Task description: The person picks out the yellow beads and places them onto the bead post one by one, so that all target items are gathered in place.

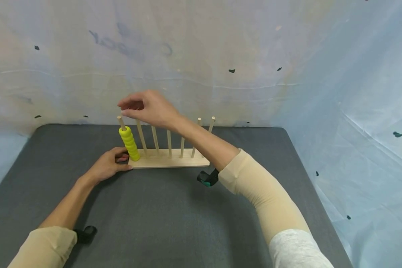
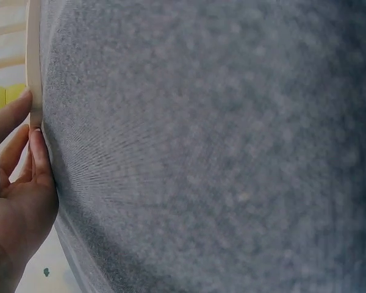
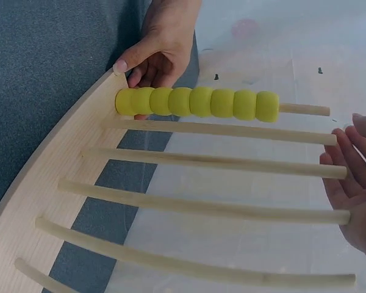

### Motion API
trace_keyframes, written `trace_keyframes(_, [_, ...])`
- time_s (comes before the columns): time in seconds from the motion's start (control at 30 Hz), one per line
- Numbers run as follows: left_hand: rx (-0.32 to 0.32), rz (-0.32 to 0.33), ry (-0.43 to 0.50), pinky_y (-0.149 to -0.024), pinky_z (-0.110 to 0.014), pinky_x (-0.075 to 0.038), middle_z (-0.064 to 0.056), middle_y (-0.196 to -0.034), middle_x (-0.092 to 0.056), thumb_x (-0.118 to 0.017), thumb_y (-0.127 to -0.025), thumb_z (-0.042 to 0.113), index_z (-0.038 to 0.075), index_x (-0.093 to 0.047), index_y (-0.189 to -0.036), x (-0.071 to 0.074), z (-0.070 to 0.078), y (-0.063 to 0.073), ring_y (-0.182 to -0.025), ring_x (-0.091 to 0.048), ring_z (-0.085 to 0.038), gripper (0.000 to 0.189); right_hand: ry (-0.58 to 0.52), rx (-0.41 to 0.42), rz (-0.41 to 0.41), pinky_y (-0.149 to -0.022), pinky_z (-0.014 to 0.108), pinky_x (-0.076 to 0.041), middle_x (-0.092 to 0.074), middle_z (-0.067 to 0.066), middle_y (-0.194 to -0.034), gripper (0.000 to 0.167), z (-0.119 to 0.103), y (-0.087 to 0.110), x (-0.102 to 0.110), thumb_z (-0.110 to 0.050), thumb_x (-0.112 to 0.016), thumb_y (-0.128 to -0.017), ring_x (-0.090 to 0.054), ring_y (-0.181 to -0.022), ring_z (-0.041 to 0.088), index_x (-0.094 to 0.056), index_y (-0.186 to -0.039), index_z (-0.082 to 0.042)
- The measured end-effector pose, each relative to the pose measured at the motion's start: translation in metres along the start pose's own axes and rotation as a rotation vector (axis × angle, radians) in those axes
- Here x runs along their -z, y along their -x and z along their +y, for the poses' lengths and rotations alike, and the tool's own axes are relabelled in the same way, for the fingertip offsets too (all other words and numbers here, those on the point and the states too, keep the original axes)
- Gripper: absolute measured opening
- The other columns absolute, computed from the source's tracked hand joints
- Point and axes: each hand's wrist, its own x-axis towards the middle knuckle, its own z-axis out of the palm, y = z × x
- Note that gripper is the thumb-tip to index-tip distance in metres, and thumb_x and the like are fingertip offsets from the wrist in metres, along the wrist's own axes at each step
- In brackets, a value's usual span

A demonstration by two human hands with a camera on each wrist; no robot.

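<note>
A pale wooden peg rack (image 1: 169, 162) stands on the table, with a row of upright round pegs (image 3: 232, 160). Yellow beads (image 1: 129, 143) are stacked on its leftmost peg, whose bare tip (image 3: 305, 109) sticks out above them. At the rack's left end my left hand (image 1: 108, 163) grips the base board, thumb at the front corner; the left wrist view shows the thumb and fingertips on the board's end (image 2: 34, 73). My right hand (image 1: 152, 108) is raised by the peg tops, just right of the beaded peg's tip, fingers loosely bent and nothing between them.
The rack sits toward the back of a dark grey table (image 1: 147, 223). Behind it hangs a pale plastic sheet (image 1: 201, 48) with dark marks, and another sheet (image 1: 365, 149) hangs on the right. A black strap (image 1: 208, 178) shows below my right forearm.
</note>
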Motion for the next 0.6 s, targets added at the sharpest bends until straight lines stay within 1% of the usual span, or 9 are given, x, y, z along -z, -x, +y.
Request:
trace_keyframes(0.1, [0.000, 0.011, -0.002, -0.107, -0.057, -0.040, -0.028, -0.143, -0.038, -0.075, -0.090, 0.014, -0.005, -0.037, -0.150, -0.003, 0.001, 0.001, -0.129, -0.045, -0.045, 0.074, 0.001, 0.029, 0.045, -0.087, 0.014, -0.049, -0.068, 0.000, -0.122, 0.033, 0.002, 0.008, 0.005, -0.020, -0.065, -0.099, -0.062, -0.102, 0.001, -0.066, -0.130, -0.010])
trace_keyframes(0.2, [0.003, 0.032, -0.004, -0.105, -0.056, -0.043, -0.027, -0.142, -0.040, -0.076, -0.089, 0.013, -0.005, -0.037, -0.149, -0.002, 0.002, 0.002, -0.127, -0.047, -0.045, 0.074, 0.018, 0.068, 0.096, -0.090, 0.015, -0.048, -0.067, 0.002, -0.124, 0.034, 0.007, 0.019, 0.013, -0.020, -0.064, -0.099, -0.061, -0.106, 0.003, -0.065, -0.131, -0.008])
trace_keyframes(0.27, [-0.002, 0.049, -0.001, -0.103, -0.055, -0.044, -0.027, -0.141, -0.042, -0.075, -0.089, 0.012, -0.005, -0.038, -0.149, -0.002, 0.001, 0.003, -0.126, -0.048, -0.044, 0.073, 0.029, 0.056, 0.117, -0.094, 0.016, -0.047, -0.066, 0.001, -0.126, 0.036, 0.009, 0.025, 0.018, -0.021, -0.064, -0.099, -0.060, -0.111, 0.004, -0.064, -0.133, -0.009])
trace_keyframes(0.33, [-0.003, 0.069, 0.005, -0.101, -0.053, -0.047, -0.027, -0.140, -0.045, -0.076, -0.089, 0.014, -0.005, -0.036, -0.150, -0.001, 0.002, 0.004, -0.125, -0.050, -0.043, 0.075, 0.056, 0.046, 0.124, -0.096, 0.016, -0.045, -0.065, 0.000, -0.129, 0.038, 0.012, 0.032, 0.022, -0.022, -0.064, -0.099, -0.058, -0.114, 0.004, -0.063, -0.135, -0.010])
trace_keyframes(0.47, [0.000, 0.110, 0.021, -0.096, -0.050, -0.051, -0.027, -0.136, -0.051, -0.076, -0.090, 0.020, -0.001, -0.033, -0.152, 0.000, 0.004, 0.006, -0.121, -0.055, -0.042, 0.078, 0.095, 0.000, 0.105, -0.100, 0.016, -0.042, -0.062, -0.004, -0.132, 0.041, 0.015, 0.044, 0.027, -0.029, -0.063, -0.099, -0.055, -0.119, 0.001, -0.060, -0.138, -0.015])
trace_keyframes(0.53, [0.000, 0.124, 0.036, -0.093, -0.049, -0.053, -0.027, -0.135, -0.053, -0.076, -0.090, 0.021, 0.000, -0.033, -0.153, 0.000, 0.007, 0.007, -0.120, -0.056, -0.042, 0.079, 0.102, 0.004, 0.107, -0.101, 0.016, -0.041, -0.062, -0.004, -0.133, 0.042, 0.017, 0.051, 0.028, -0.030, -0.064, -0.099, -0.054, -0.120, 0.002, -0.060, -0.138, -0.015])
trace_keyframes(0.6, [-0.005, 0.130, 0.045, -0.092, -0.048, -0.055, -0.028, -0.134, -0.053, -0.076, -0.091, 0.021, 0.001, -0.033, -0.153, -0.001, 0.011, 0.009, -0.120, -0.056, -0.043, 0.079, 0.105, 0.025, 0.128, -0.103, 0.019, -0.042, -0.062, -0.002, -0.133, 0.042, 0.020, 0.058, 0.029, -0.029, -0.064, -0.099, -0.055, -0.121, 0.004, -0.060, -0.138, -0.014])
